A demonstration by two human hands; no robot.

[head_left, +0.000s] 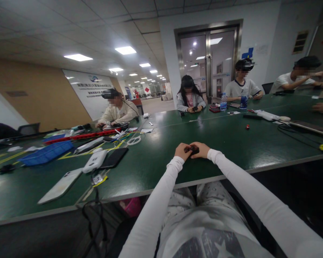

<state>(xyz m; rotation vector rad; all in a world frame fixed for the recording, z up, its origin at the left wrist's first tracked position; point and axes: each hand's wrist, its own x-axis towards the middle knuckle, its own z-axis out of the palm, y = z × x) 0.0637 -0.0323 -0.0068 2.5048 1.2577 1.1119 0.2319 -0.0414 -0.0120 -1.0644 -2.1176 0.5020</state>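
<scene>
My left hand [182,152] and my right hand [201,149] meet over the green table, close to its near edge. Between them is a small dark object [191,148], brownish black, whose kind I cannot make out. Fingers of both hands are closed round it, the left from one side and the right from the other. Parts of it are covered by the fingers. White sleeves reach down to both wrists.
On the left lie a blue tray [47,153], a white phone [60,184], a black phone [114,158] and loose cables. A small red item [247,127] sits to the right, near a tablet [310,128]. Bottles [223,102] stand farther back. Several people sit around the table.
</scene>
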